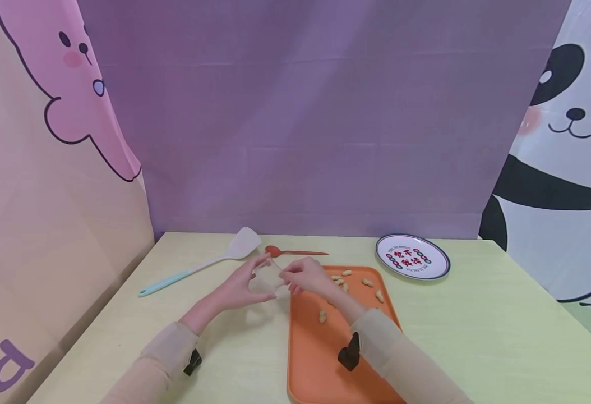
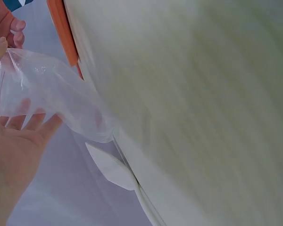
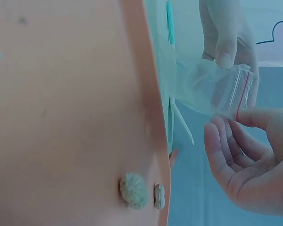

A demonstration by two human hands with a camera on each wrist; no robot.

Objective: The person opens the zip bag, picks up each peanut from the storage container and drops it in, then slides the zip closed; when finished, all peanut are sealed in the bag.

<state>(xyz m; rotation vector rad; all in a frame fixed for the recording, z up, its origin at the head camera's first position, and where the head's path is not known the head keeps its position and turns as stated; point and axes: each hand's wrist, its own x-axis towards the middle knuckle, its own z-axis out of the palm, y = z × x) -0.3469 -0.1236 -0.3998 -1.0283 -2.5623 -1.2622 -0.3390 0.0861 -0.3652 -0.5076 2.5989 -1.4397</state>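
A clear plastic zip bag (image 3: 207,89) with a red line along its seal is held between both hands, left of the orange tray (image 1: 321,359). My left hand (image 1: 237,289) holds it, with the thumb on one side and the fingers spread behind the film (image 2: 52,89). At the seal end, my right hand (image 1: 306,276) pinches the bag's edge between thumb and forefinger. Several peanuts in their shells (image 1: 368,282) lie scattered on the tray, some hidden behind the right forearm. No contents show through the bag.
Behind the left hand lies a spatula (image 1: 245,244) with a pale blue handle. A red-brown spoon (image 1: 295,252) rests beyond the hands. At the back right sits a white plate (image 1: 412,272) with a dark rim and red print. A purple cloth (image 1: 305,123) hangs behind the table.
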